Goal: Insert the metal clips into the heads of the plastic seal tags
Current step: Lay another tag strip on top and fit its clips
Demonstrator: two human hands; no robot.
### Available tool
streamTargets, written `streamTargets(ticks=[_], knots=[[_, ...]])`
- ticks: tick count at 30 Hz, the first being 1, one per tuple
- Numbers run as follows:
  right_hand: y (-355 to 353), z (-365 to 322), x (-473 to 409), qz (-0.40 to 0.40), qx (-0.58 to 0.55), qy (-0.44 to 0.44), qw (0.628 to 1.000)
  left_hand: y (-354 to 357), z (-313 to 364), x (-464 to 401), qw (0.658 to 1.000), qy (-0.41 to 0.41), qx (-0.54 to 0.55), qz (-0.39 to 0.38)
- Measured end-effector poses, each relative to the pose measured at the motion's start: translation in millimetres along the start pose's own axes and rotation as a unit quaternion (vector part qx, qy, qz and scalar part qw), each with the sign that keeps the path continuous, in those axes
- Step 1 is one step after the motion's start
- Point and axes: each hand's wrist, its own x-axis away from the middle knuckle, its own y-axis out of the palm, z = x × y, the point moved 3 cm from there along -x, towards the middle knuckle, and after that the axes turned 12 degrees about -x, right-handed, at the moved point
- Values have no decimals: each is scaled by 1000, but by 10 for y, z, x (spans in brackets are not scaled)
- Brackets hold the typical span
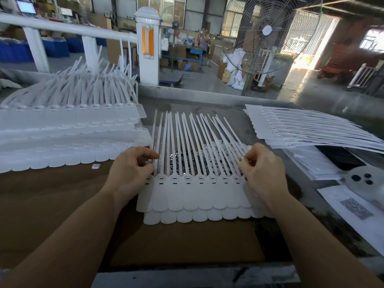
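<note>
A joined strip of white plastic seal tags [197, 196] lies flat in front of me on the brown board, heads in a row, tails fanning away. A second strip peeks out beneath it. Shiny metal clips [182, 157] lie in a heap under the tails. My left hand [133, 169] pinches the leftmost tails just above the heads. My right hand [261, 171] pinches the rightmost tails at the strip's other end.
Tall stacks of tag strips [68, 132] fill the left side, another stack [307, 129] lies at the right. A small white piece [96, 166] sits on the board. Papers [353, 206] and a round white lid [363, 179] lie at the right. A big fan [261, 38] stands beyond the table.
</note>
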Motion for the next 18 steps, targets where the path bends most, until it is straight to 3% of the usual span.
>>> streamTargets(ticks=[9,18], knots=[[16,60,142,-19,-108,-10,994,10,-2,-4,1000,5,-5,2],[-28,108,176,-5,-183,40,982,3,8,9,1000,9,-16,6]])
